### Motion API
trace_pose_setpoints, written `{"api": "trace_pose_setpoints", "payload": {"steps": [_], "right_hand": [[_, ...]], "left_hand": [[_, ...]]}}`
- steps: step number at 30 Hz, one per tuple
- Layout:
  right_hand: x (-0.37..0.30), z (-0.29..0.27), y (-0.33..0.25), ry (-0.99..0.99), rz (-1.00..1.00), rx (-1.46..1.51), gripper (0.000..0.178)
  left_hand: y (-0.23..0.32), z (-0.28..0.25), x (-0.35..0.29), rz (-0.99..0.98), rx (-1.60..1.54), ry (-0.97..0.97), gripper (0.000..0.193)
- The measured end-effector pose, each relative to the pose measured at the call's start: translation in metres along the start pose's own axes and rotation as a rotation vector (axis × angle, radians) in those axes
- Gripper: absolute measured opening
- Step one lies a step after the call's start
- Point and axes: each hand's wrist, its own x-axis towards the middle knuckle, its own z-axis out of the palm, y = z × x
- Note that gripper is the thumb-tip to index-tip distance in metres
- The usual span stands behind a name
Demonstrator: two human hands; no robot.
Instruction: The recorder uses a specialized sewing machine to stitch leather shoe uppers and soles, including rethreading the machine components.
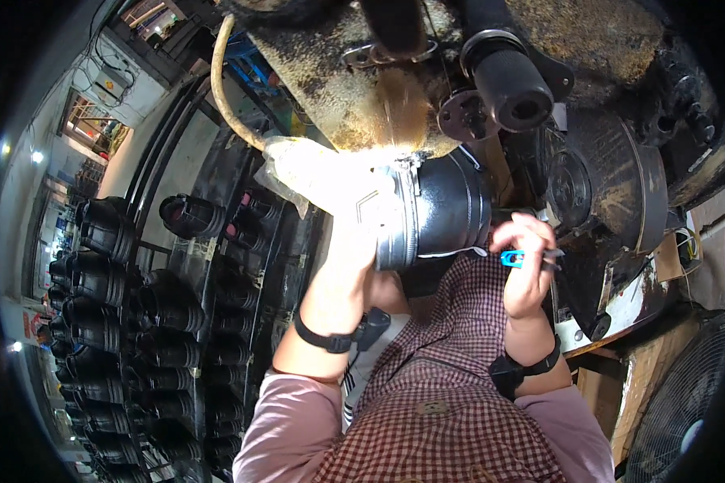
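A glossy black shoe (451, 205) sits under the head of a worn sewing machine (379, 105), its ribbed sole edge toward the left. My left hand (361, 233) is against the sole side and appears to grip the shoe, though strong lamp glare washes out its fingers. To the right of the shoe, my right hand (528, 245) is closed around a small blue-and-black tool (512, 258), probably thread snips. A pale thread or strip hangs along the shoe's lower edge. Glare also hides the spot where the machine meets the shoe.
Racks on the left hold several rows of black shoes (97, 322). A black knob (517, 92) juts from the machine, with a large dark wheel (596, 185) at right. At lower right stands a fan (689, 402). A pale hose (225, 88) runs down to the bright lamp.
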Motion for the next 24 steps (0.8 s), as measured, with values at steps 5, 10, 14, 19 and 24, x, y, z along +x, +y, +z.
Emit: {"api": "trace_pose_setpoints", "payload": {"steps": [5,10,14,19,24], "right_hand": [[-0.005,0.012,-0.018,0.125,0.023,-0.117,0.056],[-0.006,0.032,-0.059,-0.01,0.329,-0.076,0.017],[-0.006,0.041,-0.076,-0.175,0.473,-0.076,0.014],[-0.011,0.102,-0.04,-0.337,0.198,-0.375,0.013],[-0.01,0.133,-0.034,-0.311,0.12,-0.291,0.018]], "left_hand": [[0.002,0.001,0.007,-0.126,-0.203,-0.158,0.045],[0.002,-0.011,-0.024,0.122,0.183,-0.016,0.056],[0.003,-0.051,-0.062,0.253,-0.185,0.246,0.073],[-0.009,-0.07,-0.09,0.597,0.7,0.395,0.075],[0.007,-0.078,-0.092,0.653,0.715,0.387,0.077]]}}
